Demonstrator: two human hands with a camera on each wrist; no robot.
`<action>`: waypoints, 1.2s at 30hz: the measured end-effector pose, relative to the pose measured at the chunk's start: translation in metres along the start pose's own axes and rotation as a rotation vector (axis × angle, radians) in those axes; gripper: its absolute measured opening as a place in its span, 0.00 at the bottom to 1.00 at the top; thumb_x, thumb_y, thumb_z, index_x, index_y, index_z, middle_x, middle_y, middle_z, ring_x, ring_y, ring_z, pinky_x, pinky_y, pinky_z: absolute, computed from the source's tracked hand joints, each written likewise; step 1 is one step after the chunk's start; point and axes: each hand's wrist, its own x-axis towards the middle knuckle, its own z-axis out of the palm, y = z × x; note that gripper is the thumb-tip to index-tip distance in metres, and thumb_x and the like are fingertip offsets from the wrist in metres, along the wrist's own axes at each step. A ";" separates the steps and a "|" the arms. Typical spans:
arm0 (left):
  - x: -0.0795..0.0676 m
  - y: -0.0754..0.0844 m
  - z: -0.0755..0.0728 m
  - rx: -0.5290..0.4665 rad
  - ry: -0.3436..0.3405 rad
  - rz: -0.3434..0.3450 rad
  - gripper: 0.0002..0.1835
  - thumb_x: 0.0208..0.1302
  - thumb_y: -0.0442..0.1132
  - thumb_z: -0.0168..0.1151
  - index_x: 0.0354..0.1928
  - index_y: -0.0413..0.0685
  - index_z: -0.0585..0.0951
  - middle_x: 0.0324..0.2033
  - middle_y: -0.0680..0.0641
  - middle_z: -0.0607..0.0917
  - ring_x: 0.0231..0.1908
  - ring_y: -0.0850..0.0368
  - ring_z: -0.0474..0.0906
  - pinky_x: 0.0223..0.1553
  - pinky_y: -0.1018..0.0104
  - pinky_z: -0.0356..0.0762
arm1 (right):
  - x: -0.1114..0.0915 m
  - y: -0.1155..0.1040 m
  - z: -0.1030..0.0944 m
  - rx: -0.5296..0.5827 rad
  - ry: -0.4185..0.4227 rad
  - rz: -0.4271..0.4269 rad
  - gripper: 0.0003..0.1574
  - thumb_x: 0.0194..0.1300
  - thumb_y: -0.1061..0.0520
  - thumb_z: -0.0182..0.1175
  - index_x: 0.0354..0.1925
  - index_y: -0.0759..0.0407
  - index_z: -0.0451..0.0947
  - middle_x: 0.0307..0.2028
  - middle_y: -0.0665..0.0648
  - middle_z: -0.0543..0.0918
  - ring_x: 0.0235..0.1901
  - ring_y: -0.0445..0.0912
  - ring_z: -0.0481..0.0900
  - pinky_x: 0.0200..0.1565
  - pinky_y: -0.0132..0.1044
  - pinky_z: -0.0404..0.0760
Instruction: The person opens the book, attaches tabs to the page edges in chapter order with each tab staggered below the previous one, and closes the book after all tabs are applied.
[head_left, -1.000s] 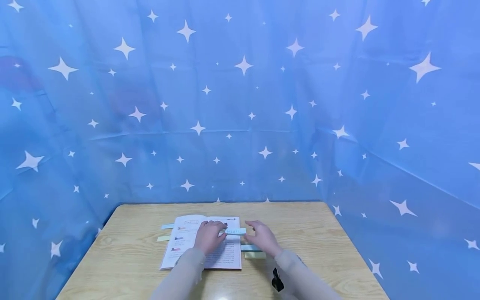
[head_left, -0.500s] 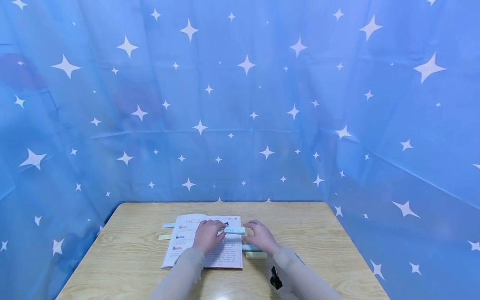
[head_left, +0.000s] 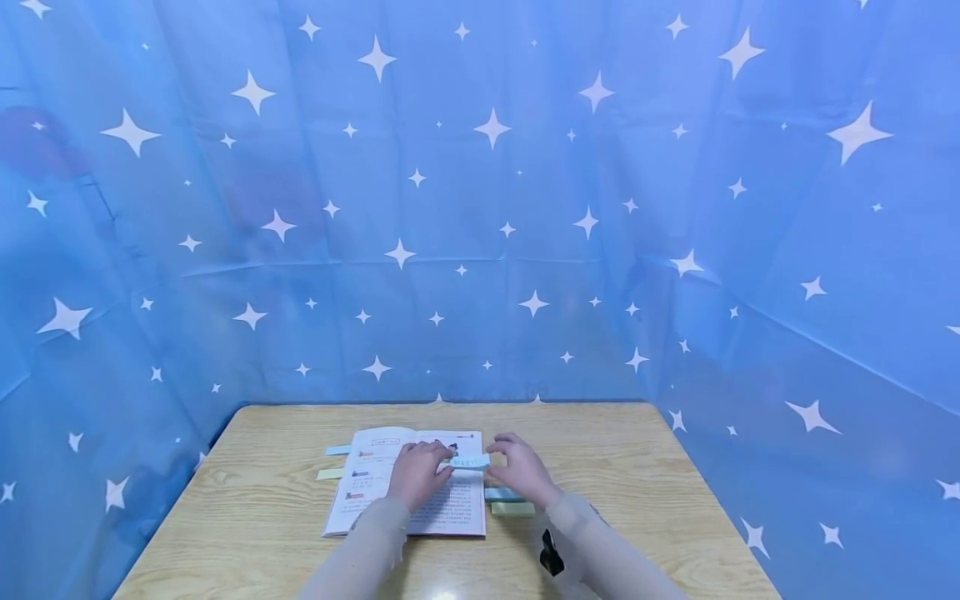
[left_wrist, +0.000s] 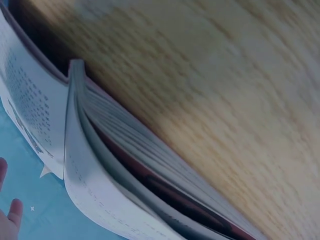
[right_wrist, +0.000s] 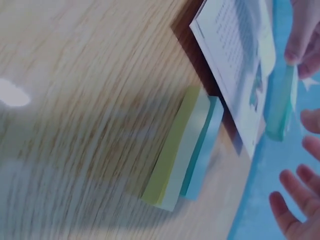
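Note:
My left hand (head_left: pixel 418 473) is above the open book (head_left: pixel 446 517) and pinches one end of a narrow blue pad of sticky notes (head_left: pixel 470 462), with handwriting on its top sheet. In the right wrist view, that pad (right_wrist: pixel 281 107) hangs from the left thumb and finger. Close to the pad's other end is my right hand (head_left: pixel 522 471), its fingers spread apart in the right wrist view and holding nothing. On the table, right of the book, a blue pad (head_left: pixel 504 495) and a yellow pad (head_left: pixel 513 509) of sticky notes lie side by side.
Blue (head_left: pixel 338 450) and yellow (head_left: pixel 330 474) paper tabs stick out from the book's left edge. A small black object (head_left: pixel 551 554) shows beside the right sleeve. The wooden table (head_left: pixel 247 500) ends at a blue star-patterned curtain (head_left: pixel 465 333).
Both hands stay almost in place. The pad in my left hand tilts slightly, and my right fingers have drawn back a little from its end. The view has shifted slightly.

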 end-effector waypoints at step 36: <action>-0.005 -0.001 -0.001 0.002 0.044 0.007 0.15 0.61 0.48 0.67 0.49 0.55 0.85 0.47 0.53 0.86 0.49 0.54 0.80 0.52 0.52 0.74 | 0.008 -0.011 0.006 0.009 0.059 0.059 0.11 0.67 0.54 0.61 0.31 0.58 0.84 0.54 0.64 0.78 0.54 0.59 0.76 0.47 0.52 0.80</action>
